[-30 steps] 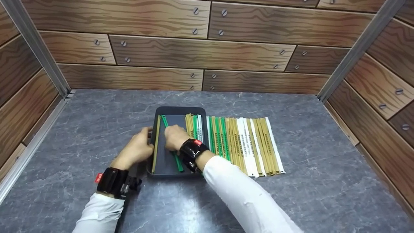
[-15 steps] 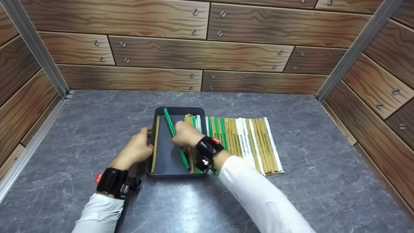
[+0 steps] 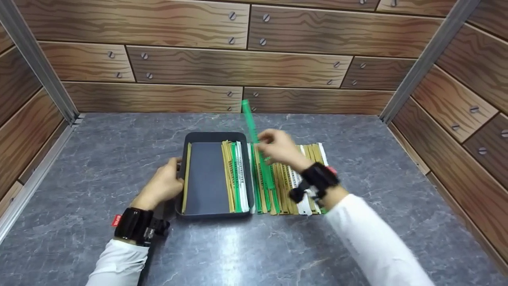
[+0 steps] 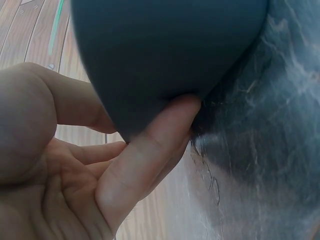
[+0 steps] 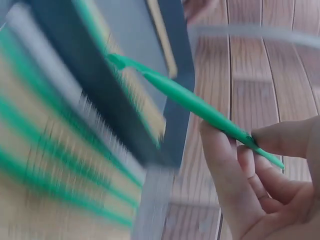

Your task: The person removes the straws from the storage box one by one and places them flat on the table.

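Note:
My right hand [image 3: 281,149] pinches a slim green wrapped stick [image 3: 250,119] between thumb and fingers, raised and tilted over the row of sticks right of the tray. In the right wrist view the green wrapped stick [image 5: 185,97] is flat and narrow, slanting past the fingertips. My left hand [image 3: 164,180] holds the left side of a dark rectangular tray [image 3: 216,215]. In the left wrist view a digit of the left hand [image 4: 145,150] presses the tray's outer wall [image 4: 165,50]. Inside, tan, green and white sticks line the right side; a tan stick [image 3: 186,178] lies along the left wall.
A row of tan, green and white wrapped sticks [image 3: 283,190] lies side by side on the grey marbled table [image 3: 397,190], against the tray's right side. Wood-patterned walls [image 3: 178,65] with metal corner posts [image 3: 432,59] enclose the table at the back and sides.
My right hand has lifted the green stick out of the tray and carried it right, over the row. The left hand stays at the tray's left side.

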